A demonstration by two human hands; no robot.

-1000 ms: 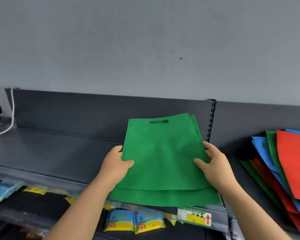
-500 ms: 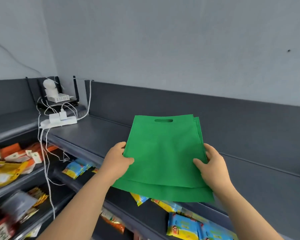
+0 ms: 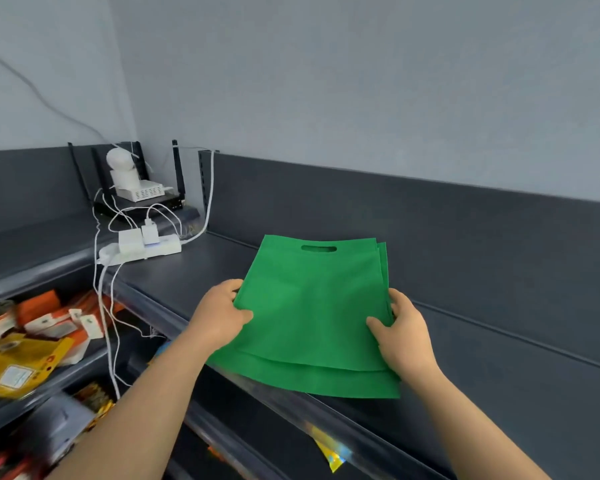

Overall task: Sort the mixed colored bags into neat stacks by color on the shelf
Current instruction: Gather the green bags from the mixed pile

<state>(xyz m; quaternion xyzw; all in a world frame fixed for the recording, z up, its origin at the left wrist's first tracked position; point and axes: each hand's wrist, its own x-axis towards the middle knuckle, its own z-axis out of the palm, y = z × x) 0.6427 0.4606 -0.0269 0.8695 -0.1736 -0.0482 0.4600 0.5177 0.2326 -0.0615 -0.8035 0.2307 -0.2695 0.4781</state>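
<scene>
A small stack of green bags [image 3: 312,306] with a cut-out handle slot at the far edge is held low over the dark grey shelf [image 3: 499,358], its near edge past the shelf's front lip. My left hand [image 3: 219,315] grips the stack's left edge, thumb on top. My right hand [image 3: 404,327] grips the right edge the same way. The lower bags stick out a little at the near edge and the right side. No other coloured bags are in view.
A white power strip [image 3: 139,249] with plugged chargers and trailing cables lies at the shelf's left end, beside a router and a small white device [image 3: 132,183]. Lower shelves at left hold orange and yellow packets [image 3: 25,348]. A raised back panel runs behind the shelf.
My view has swung left along the shelf; the pile of red, blue and green bags at the right has left the frame. Both hands keep the same grip while the green stack sinks toward the shelf.
</scene>
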